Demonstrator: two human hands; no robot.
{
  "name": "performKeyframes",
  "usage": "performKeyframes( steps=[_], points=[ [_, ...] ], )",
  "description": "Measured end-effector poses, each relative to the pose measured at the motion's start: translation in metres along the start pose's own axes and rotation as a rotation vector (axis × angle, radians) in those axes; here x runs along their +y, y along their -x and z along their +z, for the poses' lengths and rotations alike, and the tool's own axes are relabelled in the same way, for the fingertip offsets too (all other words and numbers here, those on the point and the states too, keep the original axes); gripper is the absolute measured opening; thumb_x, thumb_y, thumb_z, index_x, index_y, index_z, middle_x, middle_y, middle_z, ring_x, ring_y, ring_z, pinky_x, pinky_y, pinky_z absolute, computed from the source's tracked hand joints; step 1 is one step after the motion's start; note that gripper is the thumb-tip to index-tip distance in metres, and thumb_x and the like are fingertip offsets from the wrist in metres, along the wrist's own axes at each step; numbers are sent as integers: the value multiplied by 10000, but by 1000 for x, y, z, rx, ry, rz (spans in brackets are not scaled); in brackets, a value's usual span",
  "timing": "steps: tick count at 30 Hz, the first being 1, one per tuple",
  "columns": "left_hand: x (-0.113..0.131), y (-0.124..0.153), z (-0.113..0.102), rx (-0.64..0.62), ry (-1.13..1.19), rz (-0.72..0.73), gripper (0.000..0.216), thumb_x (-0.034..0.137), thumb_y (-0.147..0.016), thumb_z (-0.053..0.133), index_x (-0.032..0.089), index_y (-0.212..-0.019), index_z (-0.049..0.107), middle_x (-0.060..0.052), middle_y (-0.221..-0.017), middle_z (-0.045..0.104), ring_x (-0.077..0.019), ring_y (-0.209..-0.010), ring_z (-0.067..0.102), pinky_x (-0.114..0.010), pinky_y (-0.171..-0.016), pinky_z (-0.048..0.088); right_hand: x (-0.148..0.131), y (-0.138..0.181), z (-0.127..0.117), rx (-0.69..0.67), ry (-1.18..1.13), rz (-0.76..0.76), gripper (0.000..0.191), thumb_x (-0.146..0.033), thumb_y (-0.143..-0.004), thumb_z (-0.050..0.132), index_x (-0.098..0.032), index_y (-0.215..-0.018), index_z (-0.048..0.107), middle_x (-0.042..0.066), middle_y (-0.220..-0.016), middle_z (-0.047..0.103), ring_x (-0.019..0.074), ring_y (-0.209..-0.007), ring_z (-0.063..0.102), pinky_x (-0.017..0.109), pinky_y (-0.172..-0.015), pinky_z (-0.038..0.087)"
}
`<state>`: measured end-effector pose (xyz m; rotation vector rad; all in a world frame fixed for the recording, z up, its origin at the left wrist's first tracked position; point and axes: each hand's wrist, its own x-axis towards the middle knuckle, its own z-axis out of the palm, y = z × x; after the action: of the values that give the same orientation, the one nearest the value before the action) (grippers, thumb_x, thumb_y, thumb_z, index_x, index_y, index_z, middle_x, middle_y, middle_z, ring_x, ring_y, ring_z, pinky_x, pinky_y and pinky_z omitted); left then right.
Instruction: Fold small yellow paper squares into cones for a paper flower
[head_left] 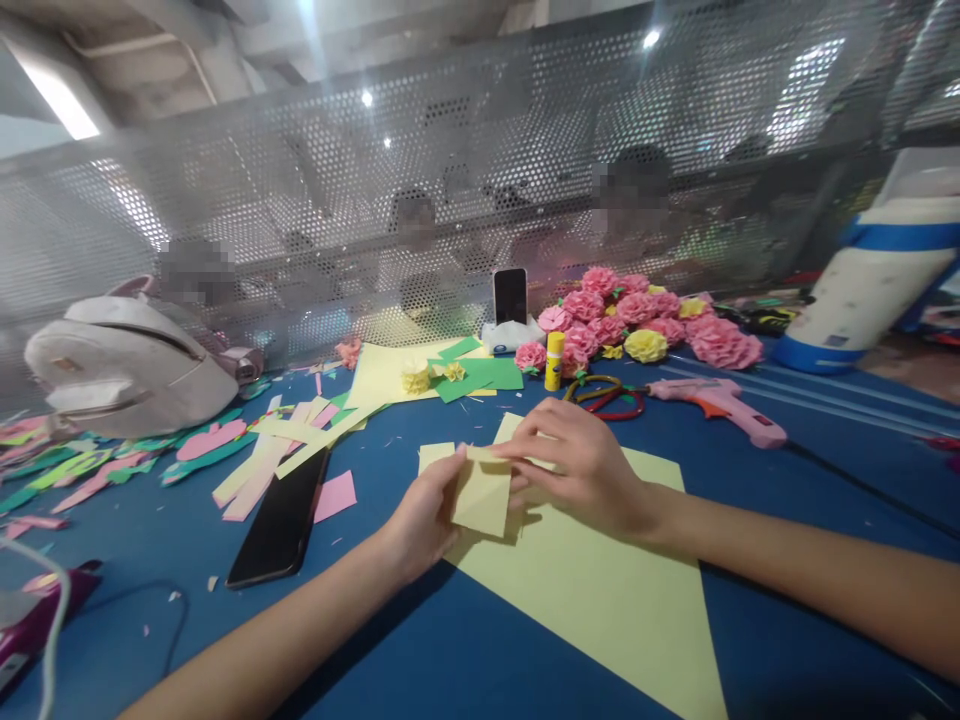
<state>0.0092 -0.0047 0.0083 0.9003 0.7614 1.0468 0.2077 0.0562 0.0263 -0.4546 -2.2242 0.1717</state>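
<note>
Both of my hands hold a small folded piece of yellow paper (484, 497) just above the blue table. My left hand (424, 518) grips its left edge between thumb and fingers. My right hand (577, 462) pinches its top edge from the right, fingers curled. Under the hands lies a large yellow sheet (600, 590), which reaches toward the near right. A black phone (281, 520) lies flat to the left of my left hand.
Pink glue gun (720, 408), scissors (611, 395) and a yellow glue stick (554, 361) sit behind my hands. Pink and yellow paper flowers (645, 320) and a standing phone (511, 297) line the mesh screen. Paper scraps (270, 445), white bag (127, 365), large bottle (870, 280).
</note>
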Motion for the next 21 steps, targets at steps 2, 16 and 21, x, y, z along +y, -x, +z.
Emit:
performKeyframes(
  steps=[2,16,21],
  points=[
    [2,-1,1,-6,47,-9,656,687,-840,608,118,-1161,660,-175,-1116,730,-341,-1041,708,-457,-900,565,-1,1,-1,-43,91,-108,152,-226,-966,612,-255,-1070,720,44,-990,714,214,-870,541,357,-752,391],
    [9,7,2,-26,-66,90,871,211,-784,755,316,-1538,331,-87,-1253,680,-218,-942,717,-288,-796,555,-15,-1,2,-93,-74,-107,159,-310,-990,595,-239,-1067,715,50,-1042,697,214,-929,532,371,-850,399],
    [4,6,0,-71,-221,129,939,174,-793,757,337,-1568,251,-80,-1354,621,-224,-1071,672,-260,-824,528,-26,-9,-2,-214,-295,284,130,-332,-938,650,-217,-937,710,40,-926,685,211,-897,556,341,-812,415]
  ],
)
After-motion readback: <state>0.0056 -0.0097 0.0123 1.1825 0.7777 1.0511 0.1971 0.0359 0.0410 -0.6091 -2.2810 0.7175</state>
